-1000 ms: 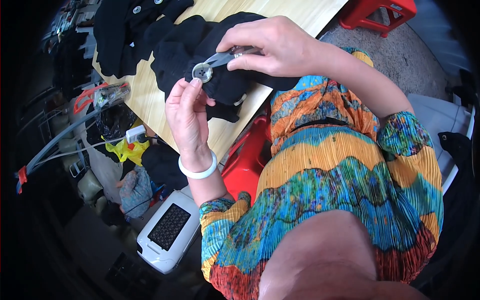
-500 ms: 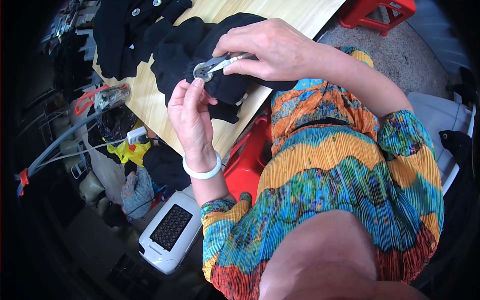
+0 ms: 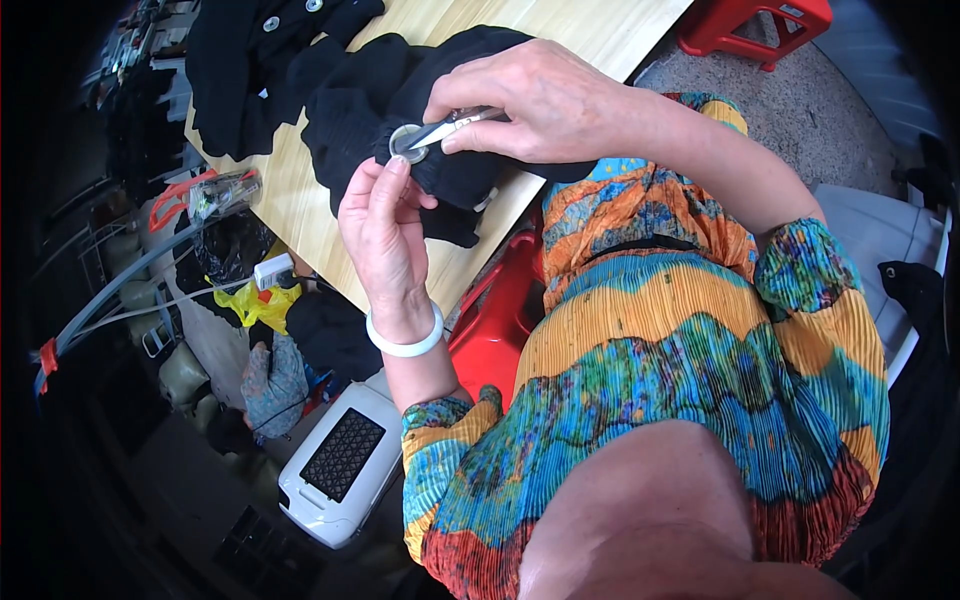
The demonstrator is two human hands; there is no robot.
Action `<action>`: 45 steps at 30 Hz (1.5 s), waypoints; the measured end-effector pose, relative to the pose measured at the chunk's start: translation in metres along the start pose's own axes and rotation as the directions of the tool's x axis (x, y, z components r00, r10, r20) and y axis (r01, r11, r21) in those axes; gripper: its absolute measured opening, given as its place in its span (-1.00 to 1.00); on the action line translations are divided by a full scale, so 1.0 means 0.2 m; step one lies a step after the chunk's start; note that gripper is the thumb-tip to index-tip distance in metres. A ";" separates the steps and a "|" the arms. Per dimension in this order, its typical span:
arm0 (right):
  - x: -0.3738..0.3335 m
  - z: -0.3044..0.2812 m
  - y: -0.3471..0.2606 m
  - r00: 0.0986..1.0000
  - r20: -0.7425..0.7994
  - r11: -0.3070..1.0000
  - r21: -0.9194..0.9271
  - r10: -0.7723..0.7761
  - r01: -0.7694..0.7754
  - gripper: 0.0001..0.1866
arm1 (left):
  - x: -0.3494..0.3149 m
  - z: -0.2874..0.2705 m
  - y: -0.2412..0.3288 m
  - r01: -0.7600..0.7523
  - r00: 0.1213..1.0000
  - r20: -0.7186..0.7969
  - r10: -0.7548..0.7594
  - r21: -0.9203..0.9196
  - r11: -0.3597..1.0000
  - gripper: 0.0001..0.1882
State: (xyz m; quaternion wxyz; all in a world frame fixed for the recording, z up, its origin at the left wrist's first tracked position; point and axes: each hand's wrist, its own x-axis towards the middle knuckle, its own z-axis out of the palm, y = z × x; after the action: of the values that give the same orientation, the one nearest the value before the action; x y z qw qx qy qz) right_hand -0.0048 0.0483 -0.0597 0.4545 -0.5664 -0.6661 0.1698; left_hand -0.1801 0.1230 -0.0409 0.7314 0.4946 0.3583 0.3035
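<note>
My left hand (image 3: 383,225) pinches the rim of a large round button (image 3: 405,143) on a black knitted garment (image 3: 350,110), thumb at its lower edge. The garment lies bunched over the table's near corner. In my right hand (image 3: 540,105) is a pair of small metal thread snips (image 3: 455,127), held between thumb and fingers. The snips' blades are together, their tips over the face of the button. Any thread at the tips is too small to make out.
Another black garment with round buttons (image 3: 232,75) lies at the far left of the wooden table (image 3: 590,30). A red stool (image 3: 745,30) stands beyond on the right; red plastic (image 3: 490,350) shows below the table edge. A white case (image 3: 338,465) sits lower left, near another person (image 3: 273,385).
The snips' blades, apart half a second ago, have closed and sit further over the button. My left hand has barely shifted and keeps its pinch.
</note>
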 end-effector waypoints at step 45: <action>0.01 -0.04 0.06 0.987 0.018 0.982 -0.102 -0.159 0.160 -0.79 | 0.02 -0.01 0.00 0.076 0.994 0.079 -0.072 -0.048 0.996 -0.94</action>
State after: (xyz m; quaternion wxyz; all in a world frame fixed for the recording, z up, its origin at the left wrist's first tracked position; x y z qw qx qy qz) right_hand 0.0097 0.0512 -0.0635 0.4336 -0.5329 -0.7196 0.1011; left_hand -0.1790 0.1271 -0.0421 0.7678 0.4736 0.3401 0.2656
